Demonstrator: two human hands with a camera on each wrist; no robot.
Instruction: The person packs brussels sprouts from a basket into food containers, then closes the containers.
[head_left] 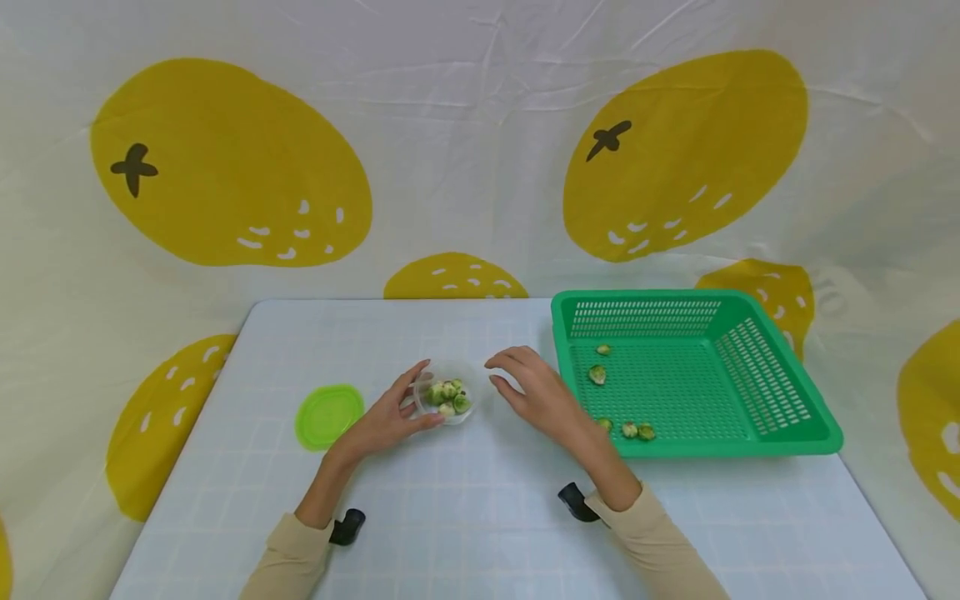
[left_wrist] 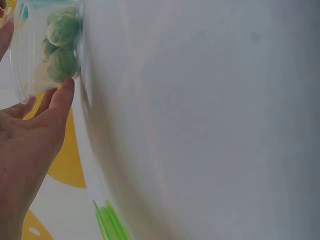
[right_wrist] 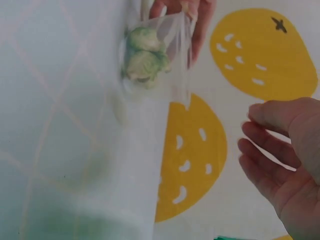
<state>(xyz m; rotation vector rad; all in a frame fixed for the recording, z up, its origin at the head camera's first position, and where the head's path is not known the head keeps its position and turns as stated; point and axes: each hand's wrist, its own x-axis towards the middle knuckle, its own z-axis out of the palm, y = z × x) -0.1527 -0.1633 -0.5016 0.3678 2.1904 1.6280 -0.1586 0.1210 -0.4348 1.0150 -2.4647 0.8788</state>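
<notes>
A clear plastic tub [head_left: 453, 369] stands on the table with several halved or whole Brussels sprouts [head_left: 448, 392] inside. From its left side my left hand [head_left: 386, 423] holds it, thumb at the near side and fingers around the far side. In the left wrist view, fingertips [left_wrist: 67, 90] touch the tub's lower wall. My right hand [head_left: 534, 392] hovers just right of the tub, fingers loosely bent with nothing between them. The right wrist view shows that hand [right_wrist: 285, 145] apart from the tub [right_wrist: 177, 65].
A green plastic basket [head_left: 791, 392] stands at the right, with several Brussels sprouts [head_left: 597, 375] along its left and near sides. Left of the tub lies a bright green round lid [head_left: 327, 417], partly behind my left hand. A patterned cloth hangs behind the table.
</notes>
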